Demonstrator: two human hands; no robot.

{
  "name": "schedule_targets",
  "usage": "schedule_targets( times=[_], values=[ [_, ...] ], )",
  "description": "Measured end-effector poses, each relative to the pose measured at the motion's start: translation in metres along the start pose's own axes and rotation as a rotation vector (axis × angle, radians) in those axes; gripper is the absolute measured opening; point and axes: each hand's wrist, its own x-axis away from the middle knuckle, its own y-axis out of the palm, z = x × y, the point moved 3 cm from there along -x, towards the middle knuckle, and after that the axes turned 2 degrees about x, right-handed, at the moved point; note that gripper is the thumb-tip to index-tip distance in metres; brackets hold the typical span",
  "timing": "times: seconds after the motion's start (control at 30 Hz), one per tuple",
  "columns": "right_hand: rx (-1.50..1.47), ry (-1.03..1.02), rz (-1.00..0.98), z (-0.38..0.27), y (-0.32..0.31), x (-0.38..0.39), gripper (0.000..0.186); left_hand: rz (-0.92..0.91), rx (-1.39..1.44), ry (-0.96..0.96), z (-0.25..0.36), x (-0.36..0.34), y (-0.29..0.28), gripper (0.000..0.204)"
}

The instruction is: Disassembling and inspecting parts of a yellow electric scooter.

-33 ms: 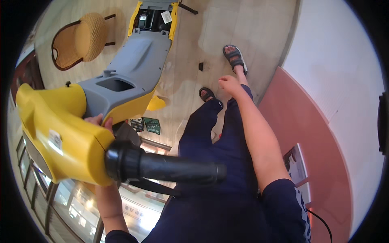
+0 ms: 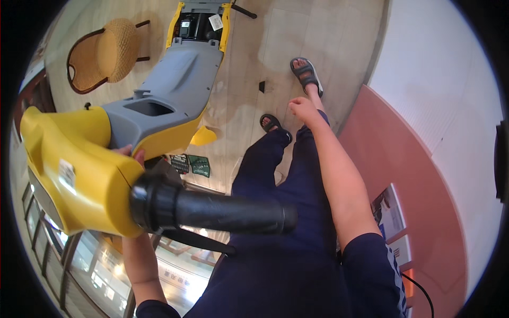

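- Yellow plastic is filling the near left of the view: the handle housing point(image 2: 74, 175) of a floor-cleaning machine, with a small pale label on its side.
- A thick black grip bar point(image 2: 222, 214) is jutting out of that housing toward the right, crossing in front of the person's dark blue trousers point(image 2: 275, 265).
- The left hand point(image 2: 130, 155) is reaching up behind the housing; only a few fingertips are showing at its upper edge, pressed against the yellow plastic just below the grey body, so I cannot tell how tightly it is closed.
- The left forearm point(image 2: 139, 265) is coming up from the lower edge beneath the housing.
- The right arm is hanging straight down along the right leg, and the right hand point(image 2: 303, 108) is curling loosely with nothing in it, well apart from the machine.
- Both feet are standing in dark sandals point(image 2: 306, 74) on the pale wooden floor point(image 2: 323, 37).
- The grey machine body point(image 2: 175, 90) is stretching away from the handle toward the top of the view, with a recessed opening in its upper face and yellow side panels at the far end.
- A woven wicker chair point(image 2: 103, 55) is standing farther off to the left of the machine.
- A reddish wall panel point(image 2: 424, 212) is running along the right side.
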Motion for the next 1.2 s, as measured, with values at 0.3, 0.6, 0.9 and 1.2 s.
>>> schedule_targets(
  times=[0.3, 0.6, 0.9, 1.2],
  values=[
    [-0.384, -0.053, 0.104, 0.024, 0.018, 0.064, 0.033, 0.300, 0.062, 0.375, -0.066, -0.003, 0.020, 0.030],
    [-0.511, -0.079, 0.143, 0.037, -0.011, 0.073, 0.035, 0.099, -0.118, 0.462, -0.100, -0.005, 0.043, 0.048],
    [-0.493, -0.105, 0.139, 0.045, -0.029, 0.032, 0.032, 0.022, 0.270, -0.039, -0.064, 0.004, 0.030, 0.027],
    [-0.458, -0.410, 0.089, -0.017, 0.039, -0.035, 0.037, 0.221, 0.006, 0.280, -0.045, 0.003, 0.000, 0.021]
  ],
)
